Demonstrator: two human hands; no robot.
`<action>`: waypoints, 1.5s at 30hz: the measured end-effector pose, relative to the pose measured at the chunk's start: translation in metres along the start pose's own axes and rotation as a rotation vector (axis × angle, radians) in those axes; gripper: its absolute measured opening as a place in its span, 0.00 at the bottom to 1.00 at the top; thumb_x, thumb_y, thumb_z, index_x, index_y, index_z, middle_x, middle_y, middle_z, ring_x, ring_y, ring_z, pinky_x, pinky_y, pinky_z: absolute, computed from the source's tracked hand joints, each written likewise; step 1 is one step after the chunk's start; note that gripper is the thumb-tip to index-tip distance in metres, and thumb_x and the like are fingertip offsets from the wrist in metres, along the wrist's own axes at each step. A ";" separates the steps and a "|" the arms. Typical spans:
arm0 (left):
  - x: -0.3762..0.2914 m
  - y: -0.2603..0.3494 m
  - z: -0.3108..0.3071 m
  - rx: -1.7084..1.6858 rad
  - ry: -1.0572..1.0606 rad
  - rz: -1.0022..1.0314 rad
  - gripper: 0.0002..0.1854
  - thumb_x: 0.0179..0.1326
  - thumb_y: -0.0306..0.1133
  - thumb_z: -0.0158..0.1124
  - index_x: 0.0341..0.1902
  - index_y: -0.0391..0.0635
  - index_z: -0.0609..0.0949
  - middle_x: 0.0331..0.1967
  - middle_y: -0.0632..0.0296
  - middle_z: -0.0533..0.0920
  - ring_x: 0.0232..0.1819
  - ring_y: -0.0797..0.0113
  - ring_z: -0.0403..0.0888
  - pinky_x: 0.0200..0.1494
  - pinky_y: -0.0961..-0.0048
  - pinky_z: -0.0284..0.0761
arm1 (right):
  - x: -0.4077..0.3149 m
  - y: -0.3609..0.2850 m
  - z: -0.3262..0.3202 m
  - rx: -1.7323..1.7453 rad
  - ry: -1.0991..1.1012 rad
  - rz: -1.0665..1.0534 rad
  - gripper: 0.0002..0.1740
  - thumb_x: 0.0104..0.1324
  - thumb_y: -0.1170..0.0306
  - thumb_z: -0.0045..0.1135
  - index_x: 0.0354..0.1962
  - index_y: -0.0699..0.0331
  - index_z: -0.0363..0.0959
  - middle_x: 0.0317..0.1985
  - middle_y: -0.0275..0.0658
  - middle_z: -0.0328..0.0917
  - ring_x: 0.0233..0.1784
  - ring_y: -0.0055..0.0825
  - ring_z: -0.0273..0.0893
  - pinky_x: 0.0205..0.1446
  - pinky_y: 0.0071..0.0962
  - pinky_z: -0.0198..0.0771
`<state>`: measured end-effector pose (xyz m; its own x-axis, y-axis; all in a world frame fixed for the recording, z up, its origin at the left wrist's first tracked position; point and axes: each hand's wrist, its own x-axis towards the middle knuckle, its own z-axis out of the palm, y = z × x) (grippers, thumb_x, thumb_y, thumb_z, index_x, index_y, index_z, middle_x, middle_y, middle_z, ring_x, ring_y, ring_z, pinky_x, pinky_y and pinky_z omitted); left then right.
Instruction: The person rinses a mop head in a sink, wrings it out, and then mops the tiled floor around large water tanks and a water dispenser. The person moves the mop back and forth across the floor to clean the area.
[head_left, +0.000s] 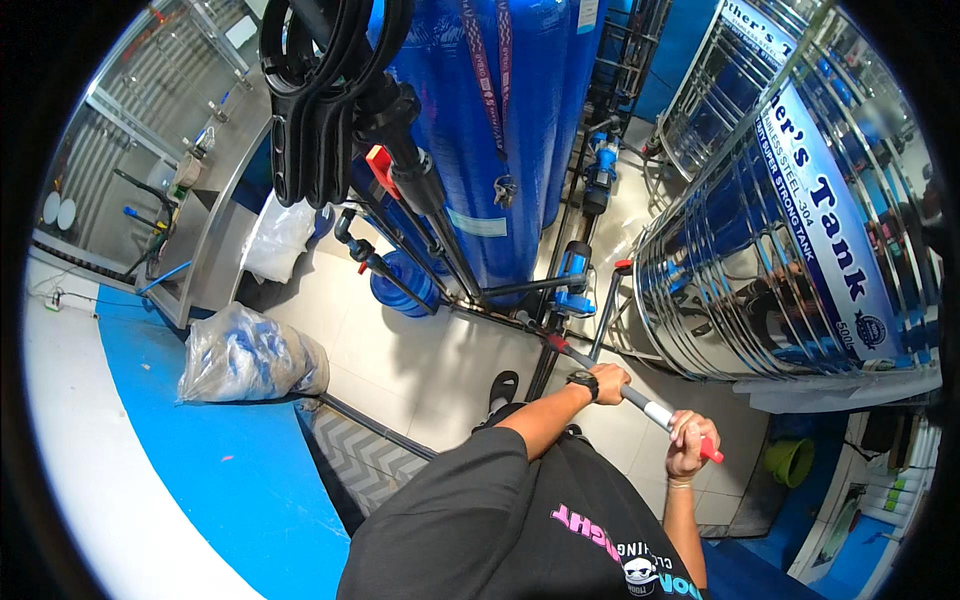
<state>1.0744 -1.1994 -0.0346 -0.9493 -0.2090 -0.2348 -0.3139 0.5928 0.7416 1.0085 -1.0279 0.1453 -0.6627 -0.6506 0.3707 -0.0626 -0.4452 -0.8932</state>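
Both my hands are closed around one long pole with a grey shaft (636, 397), a white sleeve near its upper end, a red end cap and a red collar lower down. My left hand (609, 382), below a black wristwatch (583, 384), grips the grey shaft. Higher up, my right hand (691, 442) wraps the handle close to the red cap. The pole slants down and away to the left, towards the black pipes (544, 367) along the floor. Its far end is lost among the pipes, so I cannot tell what tool it carries.
Blue filter tanks (487, 180) stand ahead, behind upright black pipes with a red valve handle (382, 171). Blue pumps (574, 277) sit beside them. A large stainless steel tank (720, 285) is at right. A blue water jug (405, 285) and a filled plastic bag (251, 356) are left.
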 end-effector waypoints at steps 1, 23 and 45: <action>-0.001 -0.007 0.006 -0.007 0.085 0.047 0.18 0.68 0.48 0.59 0.32 0.47 0.85 0.33 0.47 0.87 0.40 0.41 0.85 0.46 0.49 0.80 | -0.005 0.009 0.002 -0.001 0.081 -0.032 0.14 0.71 0.72 0.53 0.26 0.57 0.61 0.16 0.30 0.61 0.21 0.23 0.64 0.41 0.34 0.70; -0.014 -0.075 -0.001 0.172 0.065 -0.022 0.17 0.68 0.48 0.60 0.39 0.45 0.82 0.40 0.48 0.86 0.51 0.45 0.84 0.64 0.37 0.66 | -0.063 0.016 0.046 -0.421 -0.265 0.238 0.12 0.60 0.82 0.66 0.27 0.62 0.69 0.31 0.36 0.76 0.43 0.34 0.78 0.72 0.50 0.63; -0.080 -0.054 -0.021 0.115 -0.037 0.306 0.07 0.57 0.38 0.68 0.33 0.54 0.79 0.25 0.56 0.83 0.33 0.47 0.85 0.38 0.51 0.78 | -0.075 -0.018 0.105 -0.201 0.007 0.037 0.13 0.64 0.75 0.60 0.24 0.59 0.65 0.22 0.35 0.71 0.28 0.28 0.70 0.49 0.42 0.71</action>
<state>1.1673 -1.2316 -0.0430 -0.9992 0.0191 -0.0362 -0.0120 0.7085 0.7056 1.1375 -1.0357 0.1603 -0.6725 -0.6595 0.3359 -0.1854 -0.2893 -0.9391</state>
